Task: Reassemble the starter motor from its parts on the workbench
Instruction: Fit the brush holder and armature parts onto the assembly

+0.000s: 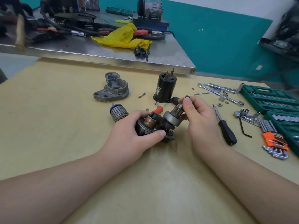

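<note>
My left hand (129, 135) grips a dark gear-housing assembly (150, 126) with a brass-coloured ring on top, held just above the workbench. My right hand (199, 117) pinches the toothed end of the drive pinion (174, 116), which sticks out of that assembly. On the bench behind lie the grey aluminium nose housing (111, 89), the black cylindrical motor case (164, 88) standing upright with two terminals on top, and the armature (117, 112), partly hidden by my left hand. A loose bolt (142, 95) lies between housing and case.
A red-handled screwdriver (157, 109) lies behind the assembly. To the right are a black-handled driver (226, 129), wrenches (221, 92), sockets (246, 115), hex keys (273, 138) and green tool cases (273, 101). A steel table (113, 59) with cables and a yellow rag stands behind.
</note>
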Available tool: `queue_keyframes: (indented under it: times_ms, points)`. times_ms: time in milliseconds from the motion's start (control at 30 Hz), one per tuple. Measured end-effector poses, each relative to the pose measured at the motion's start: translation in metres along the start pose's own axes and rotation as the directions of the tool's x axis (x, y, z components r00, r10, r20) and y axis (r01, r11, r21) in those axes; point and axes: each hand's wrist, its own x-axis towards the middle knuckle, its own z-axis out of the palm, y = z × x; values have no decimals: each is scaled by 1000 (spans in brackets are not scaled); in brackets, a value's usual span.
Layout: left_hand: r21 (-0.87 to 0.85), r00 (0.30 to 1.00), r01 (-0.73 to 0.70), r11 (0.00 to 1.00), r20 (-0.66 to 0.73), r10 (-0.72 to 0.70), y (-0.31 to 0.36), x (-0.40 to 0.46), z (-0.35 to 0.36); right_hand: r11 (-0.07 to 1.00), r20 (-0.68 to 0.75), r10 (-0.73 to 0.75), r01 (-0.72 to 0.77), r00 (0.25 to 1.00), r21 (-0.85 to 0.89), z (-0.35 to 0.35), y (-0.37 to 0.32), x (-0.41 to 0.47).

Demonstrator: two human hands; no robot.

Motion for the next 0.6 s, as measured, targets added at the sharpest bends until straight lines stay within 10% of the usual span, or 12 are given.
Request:
queue_keyframes:
  times_ms: [367, 600]
  points:
    - [205, 973, -226, 952, 96, 210, 7, -13, 2, 972, -119, -227, 217, 967, -91, -12, -16, -1]
    - [240, 943, -330, 913, 119, 309, 10, -13, 3, 757, 211, -410, 460, 888, -465, -5, -78, 22]
